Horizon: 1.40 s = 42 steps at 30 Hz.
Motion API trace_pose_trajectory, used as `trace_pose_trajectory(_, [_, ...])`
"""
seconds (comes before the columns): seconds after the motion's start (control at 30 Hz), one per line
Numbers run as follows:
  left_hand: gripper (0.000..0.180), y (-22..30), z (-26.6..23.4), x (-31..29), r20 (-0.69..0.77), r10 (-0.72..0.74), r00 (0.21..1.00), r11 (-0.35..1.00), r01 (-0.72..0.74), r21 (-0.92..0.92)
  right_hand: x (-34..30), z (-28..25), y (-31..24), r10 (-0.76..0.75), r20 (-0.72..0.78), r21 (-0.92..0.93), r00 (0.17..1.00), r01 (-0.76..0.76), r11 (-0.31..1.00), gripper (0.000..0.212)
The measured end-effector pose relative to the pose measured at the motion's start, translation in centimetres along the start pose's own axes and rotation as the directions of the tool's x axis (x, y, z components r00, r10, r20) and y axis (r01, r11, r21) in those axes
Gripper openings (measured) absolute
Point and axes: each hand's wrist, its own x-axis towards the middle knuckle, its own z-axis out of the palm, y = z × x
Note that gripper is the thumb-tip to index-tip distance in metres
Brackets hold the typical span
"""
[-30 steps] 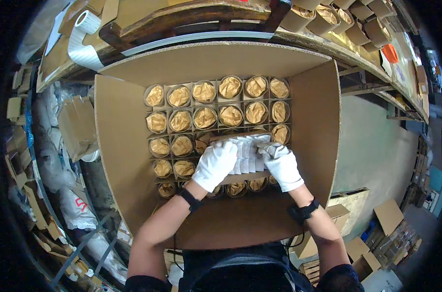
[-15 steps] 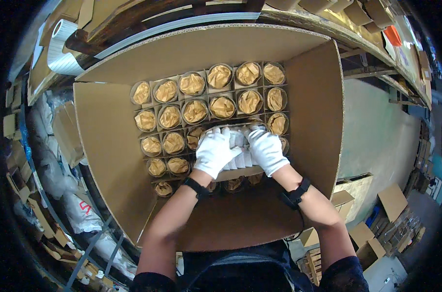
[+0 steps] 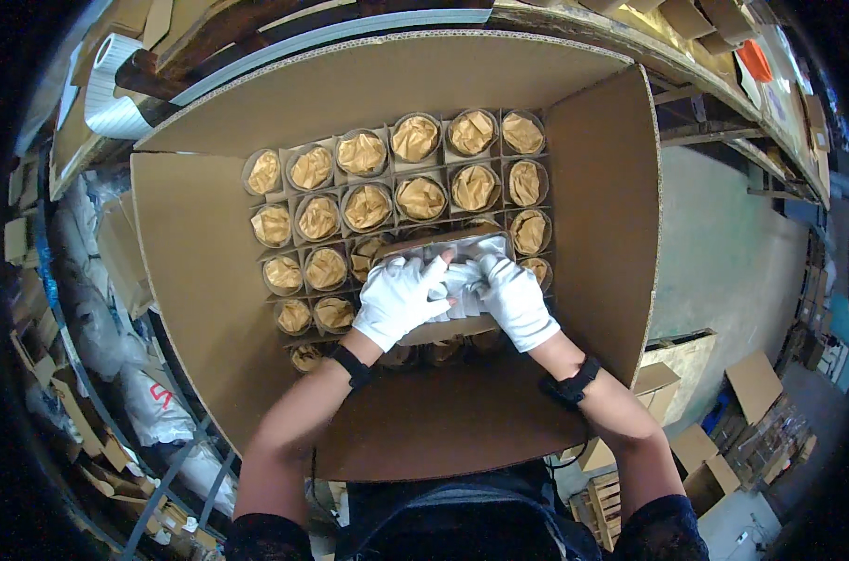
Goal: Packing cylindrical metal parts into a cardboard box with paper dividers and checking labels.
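A small brown carton (image 3: pixel 450 330) sits on top of the dividers inside a large cardboard box (image 3: pixel 195 280). Thin white packets (image 3: pixel 462 279) stand in a row in this carton. Both hands wear white gloves, with bare fingertips showing on the left one. My left hand (image 3: pixel 401 297) is closed on packets at the carton's left part, thumb and finger around them. At the right part, my right hand (image 3: pixel 516 294) has its fingers bent down onto the packets; their tips are partly hidden. Round glasses stuffed with crumpled brown paper (image 3: pixel 420 198) fill the divider cells around the carton.
High walls of the large box surround both hands. Beyond it stands a wooden workbench (image 3: pixel 574 33) with a white paper roll (image 3: pixel 116 84) at its left. Plastic-wrapped bags (image 3: pixel 158 402) lie to the left. Flattened cardboard (image 3: pixel 754 381) lies on the floor at right.
My left hand has shifted slightly left and its fingers have spread around the packets. The right hand's fingers have drawn nearer to me. The view has shifted a little.
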Motion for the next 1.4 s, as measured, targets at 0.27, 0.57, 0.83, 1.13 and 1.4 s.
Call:
trace_pose_trajectory(0.27, [0.056, -0.9, 0.9, 0.8, -0.020, 0.124, 0.992, 0.991, -0.123, 0.055, -0.3, -0.7, -0.6, 0.320, 0.086, 0.328, 0.944, -0.330, 0.885, 0.023])
trace_pose_trajectory(0.57, [0.065, -4.2, -8.0, 0.9, 0.211, -0.132, 0.968, 0.212, 0.236, -0.948, 8.0, -11.1, -1.1, 0.221, 0.536, 0.840, 0.815, -0.541, -0.042, 0.042])
trace_pose_trajectory(0.83, [0.045, -8.2, -7.9, 0.1, 0.326, -0.246, 0.913, 0.130, 0.364, -0.922, 21.6, -1.5, 8.5, 0.465, 0.222, 0.733, 0.857, -0.461, 0.500, 0.029])
trace_pose_trajectory(1.13, [0.041, -9.9, -6.6, 0.8, 0.381, -0.175, 0.908, 0.254, 0.415, -0.873, 17.6, -5.9, -2.9, 0.369, 0.153, 0.230, 0.917, -0.396, 0.889, 0.036])
trace_pose_trajectory(1.4, [0.035, -10.6, -4.8, 1.7, 0.351, -0.219, 0.910, -0.197, 0.311, -0.930, 17.7, -3.0, -3.0, 0.246, 0.413, 0.833, 0.877, -0.473, 0.287, 0.026])
